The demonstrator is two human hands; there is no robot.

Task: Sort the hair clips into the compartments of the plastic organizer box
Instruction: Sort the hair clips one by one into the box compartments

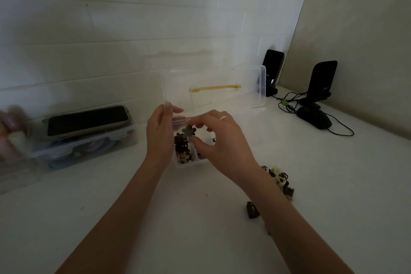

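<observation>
A clear plastic organizer box [185, 164] stands on the white table, its lid [251, 87] with a yellow handle raised behind it. My left hand [161, 131] holds the box's left side, fingers up against the lid's edge. My right hand [219, 138] pinches a brown flower-shaped hair clip [188, 131] over the box's left compartment, where several brown clips [181, 149] lie. A few more clips show in the compartment to the right, mostly hidden by my right hand. A pile of loose brown and cream clips [280, 181] lies on the table to the right, and one dark clip [252, 209] nearer me.
At the left a phone [87, 119] lies on top of a closed clear box [89, 147]. Blurred objects sit at the far left edge. Two black stands [272, 72] [322, 80], cables and a black mouse [314, 118] occupy the back right corner by the wall.
</observation>
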